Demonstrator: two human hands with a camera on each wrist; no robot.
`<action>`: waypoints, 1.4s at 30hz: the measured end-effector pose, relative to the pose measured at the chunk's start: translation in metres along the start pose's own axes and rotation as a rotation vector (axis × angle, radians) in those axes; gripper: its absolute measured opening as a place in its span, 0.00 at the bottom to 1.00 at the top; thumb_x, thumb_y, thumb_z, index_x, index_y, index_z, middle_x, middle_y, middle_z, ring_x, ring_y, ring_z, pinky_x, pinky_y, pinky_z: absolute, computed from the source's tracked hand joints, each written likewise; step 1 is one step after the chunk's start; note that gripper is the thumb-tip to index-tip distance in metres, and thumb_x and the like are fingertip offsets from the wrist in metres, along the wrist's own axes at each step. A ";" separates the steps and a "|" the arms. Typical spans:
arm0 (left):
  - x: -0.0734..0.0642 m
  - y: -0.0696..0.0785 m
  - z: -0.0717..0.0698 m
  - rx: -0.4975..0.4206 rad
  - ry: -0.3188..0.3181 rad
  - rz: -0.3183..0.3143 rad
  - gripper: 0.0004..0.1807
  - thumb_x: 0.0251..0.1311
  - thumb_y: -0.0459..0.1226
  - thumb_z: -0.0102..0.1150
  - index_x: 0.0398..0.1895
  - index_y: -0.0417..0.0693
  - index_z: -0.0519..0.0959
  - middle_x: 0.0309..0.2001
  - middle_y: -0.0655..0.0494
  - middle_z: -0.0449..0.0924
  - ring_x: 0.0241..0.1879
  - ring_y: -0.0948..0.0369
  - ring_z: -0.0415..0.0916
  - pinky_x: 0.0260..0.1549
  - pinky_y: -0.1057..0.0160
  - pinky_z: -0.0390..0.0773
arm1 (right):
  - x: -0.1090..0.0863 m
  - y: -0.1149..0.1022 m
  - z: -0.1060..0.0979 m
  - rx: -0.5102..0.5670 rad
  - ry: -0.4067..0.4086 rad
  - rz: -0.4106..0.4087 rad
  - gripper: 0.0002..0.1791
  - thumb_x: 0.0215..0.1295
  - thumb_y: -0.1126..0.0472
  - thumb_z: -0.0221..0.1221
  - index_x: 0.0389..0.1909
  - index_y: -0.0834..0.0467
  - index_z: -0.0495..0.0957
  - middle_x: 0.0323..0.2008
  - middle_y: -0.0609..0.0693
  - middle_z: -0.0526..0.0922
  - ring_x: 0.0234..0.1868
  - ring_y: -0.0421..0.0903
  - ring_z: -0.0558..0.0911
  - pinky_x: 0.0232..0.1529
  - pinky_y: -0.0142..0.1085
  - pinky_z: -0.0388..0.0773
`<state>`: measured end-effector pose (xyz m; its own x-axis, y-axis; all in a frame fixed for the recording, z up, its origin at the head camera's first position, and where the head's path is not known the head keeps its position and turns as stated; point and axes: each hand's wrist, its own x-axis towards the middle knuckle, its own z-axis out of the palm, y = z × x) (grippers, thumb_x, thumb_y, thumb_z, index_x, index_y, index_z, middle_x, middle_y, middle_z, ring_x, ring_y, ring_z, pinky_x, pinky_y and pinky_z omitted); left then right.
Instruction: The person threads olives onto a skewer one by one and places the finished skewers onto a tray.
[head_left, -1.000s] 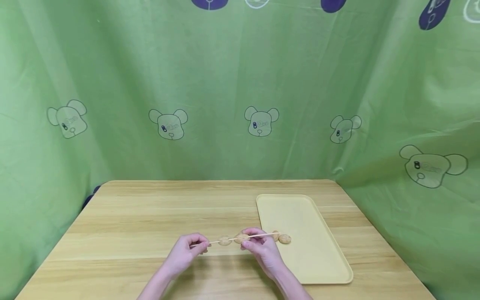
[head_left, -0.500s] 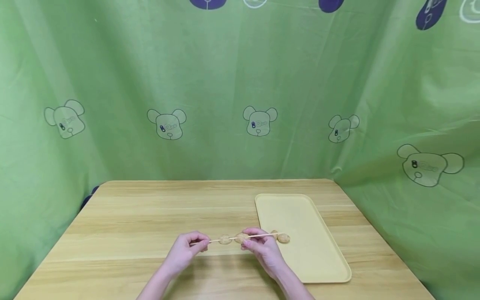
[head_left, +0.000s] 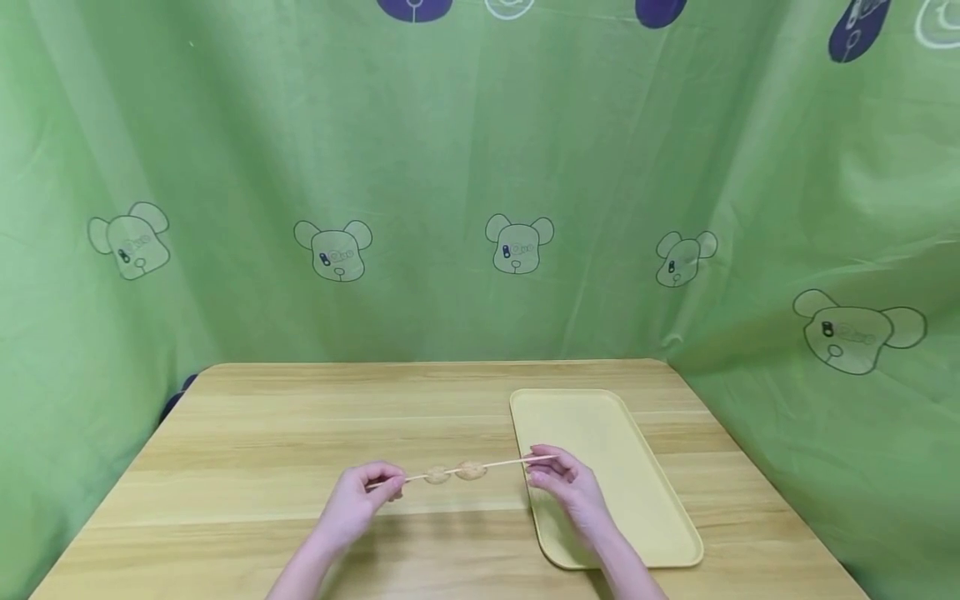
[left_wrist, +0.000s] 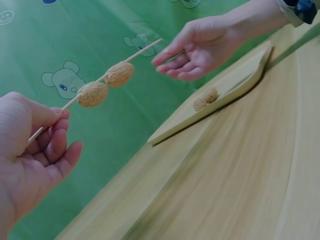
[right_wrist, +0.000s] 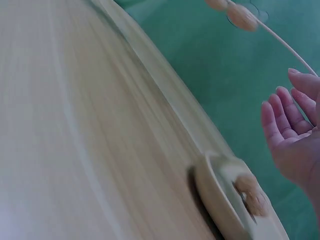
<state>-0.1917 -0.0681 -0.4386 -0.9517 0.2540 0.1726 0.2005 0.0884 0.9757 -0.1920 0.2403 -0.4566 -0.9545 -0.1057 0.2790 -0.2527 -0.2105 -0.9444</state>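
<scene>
My left hand [head_left: 356, 500] pinches a thin wooden skewer [left_wrist: 145, 49] near its left end, holding it above the table. Two wrinkled tan oval balls are threaded along it: an inner ball [left_wrist: 93, 94] closer to my fingers and an outer ball [left_wrist: 119, 74] farther out. The pointed far end is bare. My right hand [head_left: 573, 492] hovers by that tip with loosely bent fingers; in the left wrist view it is apart from the skewer and holds nothing. Two similar loose balls [left_wrist: 206, 98] lie on the tray, hidden behind my right hand in the head view.
A pale yellow tray [head_left: 585, 408] with a low rim lies on the right of the wooden table [head_left: 300, 417], partly under my right hand. Green curtains [head_left: 435, 308] printed with bear heads hang behind and at both sides.
My right hand has let go of the outer ball and moved right, to the skewer's tip. The left hand has shifted slightly left with the skewer and its two balls.
</scene>
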 end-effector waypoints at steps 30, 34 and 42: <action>-0.005 -0.007 -0.007 0.066 -0.028 0.014 0.09 0.59 0.30 0.55 0.36 0.29 0.77 0.32 0.38 0.77 0.31 0.61 0.77 0.37 0.67 0.78 | 0.009 0.012 -0.082 -0.542 0.059 0.224 0.23 0.53 0.70 0.62 0.51 0.72 0.72 0.48 0.66 0.77 0.47 0.54 0.77 0.46 0.28 0.73; -0.005 -0.008 -0.007 0.061 -0.033 0.024 0.09 0.59 0.30 0.55 0.36 0.28 0.76 0.31 0.38 0.77 0.31 0.60 0.77 0.37 0.66 0.78 | 0.011 0.019 -0.084 -0.588 0.041 0.184 0.21 0.52 0.70 0.63 0.48 0.73 0.74 0.45 0.65 0.79 0.41 0.46 0.79 0.43 0.28 0.74; -0.004 -0.010 -0.007 0.055 -0.038 0.033 0.09 0.59 0.30 0.56 0.37 0.27 0.76 0.30 0.43 0.78 0.31 0.60 0.77 0.39 0.60 0.79 | 0.013 0.026 -0.085 -0.699 0.038 0.129 0.16 0.54 0.69 0.63 0.44 0.71 0.77 0.39 0.60 0.81 0.35 0.41 0.78 0.37 0.29 0.75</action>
<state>-0.1914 -0.0764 -0.4480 -0.9348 0.2944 0.1985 0.2455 0.1321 0.9603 -0.2240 0.3163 -0.4922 -0.9853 -0.0508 0.1631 -0.1675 0.4752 -0.8638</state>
